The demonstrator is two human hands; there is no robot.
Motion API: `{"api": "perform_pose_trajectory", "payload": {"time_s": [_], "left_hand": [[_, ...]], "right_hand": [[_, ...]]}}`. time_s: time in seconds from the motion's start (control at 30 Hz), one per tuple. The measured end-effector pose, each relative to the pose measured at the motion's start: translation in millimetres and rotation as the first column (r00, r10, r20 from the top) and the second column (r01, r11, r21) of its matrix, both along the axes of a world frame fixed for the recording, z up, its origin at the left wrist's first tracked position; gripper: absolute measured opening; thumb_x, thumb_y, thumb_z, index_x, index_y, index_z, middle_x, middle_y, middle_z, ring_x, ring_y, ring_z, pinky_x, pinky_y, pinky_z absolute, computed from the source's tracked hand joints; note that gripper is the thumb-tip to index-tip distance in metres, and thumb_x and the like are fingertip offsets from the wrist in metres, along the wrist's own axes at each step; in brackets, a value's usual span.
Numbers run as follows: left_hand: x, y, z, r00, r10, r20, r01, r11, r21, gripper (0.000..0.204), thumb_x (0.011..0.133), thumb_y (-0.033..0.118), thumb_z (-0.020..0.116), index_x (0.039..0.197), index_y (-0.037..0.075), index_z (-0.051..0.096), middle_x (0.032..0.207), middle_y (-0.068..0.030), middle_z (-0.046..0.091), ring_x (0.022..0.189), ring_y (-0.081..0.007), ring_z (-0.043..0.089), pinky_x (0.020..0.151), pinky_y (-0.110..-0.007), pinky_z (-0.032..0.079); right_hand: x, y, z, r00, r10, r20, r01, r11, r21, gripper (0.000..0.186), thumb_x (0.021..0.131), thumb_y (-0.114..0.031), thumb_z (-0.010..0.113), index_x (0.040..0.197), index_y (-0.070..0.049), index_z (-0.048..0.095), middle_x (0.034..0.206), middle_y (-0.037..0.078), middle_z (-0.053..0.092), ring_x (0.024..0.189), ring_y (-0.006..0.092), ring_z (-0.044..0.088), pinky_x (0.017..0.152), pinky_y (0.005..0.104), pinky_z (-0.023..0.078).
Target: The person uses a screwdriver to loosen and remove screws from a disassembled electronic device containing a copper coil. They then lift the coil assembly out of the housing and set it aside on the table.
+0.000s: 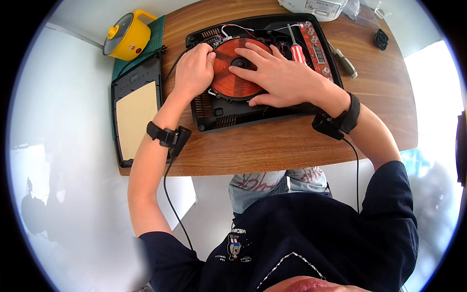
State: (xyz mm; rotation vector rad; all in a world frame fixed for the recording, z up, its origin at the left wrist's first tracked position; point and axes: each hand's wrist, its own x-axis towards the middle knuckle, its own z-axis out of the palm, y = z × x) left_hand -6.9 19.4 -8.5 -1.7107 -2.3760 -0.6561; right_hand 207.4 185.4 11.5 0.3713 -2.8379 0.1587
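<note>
A round copper coil [228,83] sits inside an opened black appliance housing [206,119] on the wooden table. My left hand [193,70] has its fingers curled over the coil's left edge, gripping it. Across the coil's right side lies my right hand [275,80], fingers spread, thumb near the lower rim. A screwdriver [297,54] with a red-and-white handle rests in the housing, beside a red control board [319,51] with a small display. Wires run along the housing's back, and part of the coil is hidden under my hands.
A yellow pot [124,39] stands on a green mat [157,31] at back left. The black cover [137,121] with a cream panel lies left of the housing. A second screwdriver [348,65], a coiled cable [381,40] and a white container [306,9] are at back right.
</note>
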Motion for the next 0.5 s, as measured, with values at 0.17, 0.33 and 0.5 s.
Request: {"api": "perform_pose_trajectory", "payload": {"time_s": [0.17,0.33,0.5], "left_hand": [[-0.7,0.0,-1.4,1.0,-0.008,-0.019,0.009,1.0,0.021,0.016,0.103,0.018,0.053,0.107,0.003,0.057,0.1,-0.0204,0.067,0.097,-0.0419,0.064,0.081,-0.049,0.049],[-1.5,0.5,-2.2,1.0,-0.009,-0.018,0.009,1.0,0.012,0.017,0.104,0.019,0.053,0.106,0.002,0.057,0.099,-0.0209,0.067,0.096,-0.0421,0.064,0.081,-0.049,0.049],[-0.2,0.5,-0.1,1.0,-0.006,-0.009,0.006,1.0,0.003,0.018,0.104,0.019,0.053,0.106,0.003,0.057,0.098,-0.021,0.067,0.095,-0.0424,0.063,0.081,-0.049,0.049]], "right_hand": [[0.3,-1.3,6.0,0.995,-0.039,0.092,0.039,0.999,-0.007,0.077,0.088,-0.043,0.077,0.152,-0.013,0.046,0.158,0.019,0.035,0.149,0.0388,0.034,0.116,0.0589,0.039],[1.1,-2.0,4.3,0.995,-0.04,0.09,0.041,0.999,-0.01,0.077,0.088,-0.044,0.076,0.152,-0.013,0.047,0.159,0.019,0.035,0.15,0.0386,0.033,0.116,0.0588,0.039],[0.5,-0.7,-0.7,0.999,-0.024,0.043,0.022,0.999,0.032,0.074,0.091,-0.049,0.071,0.151,-0.013,0.048,0.157,0.021,0.038,0.149,0.0408,0.034,0.112,0.0618,0.041]]}}
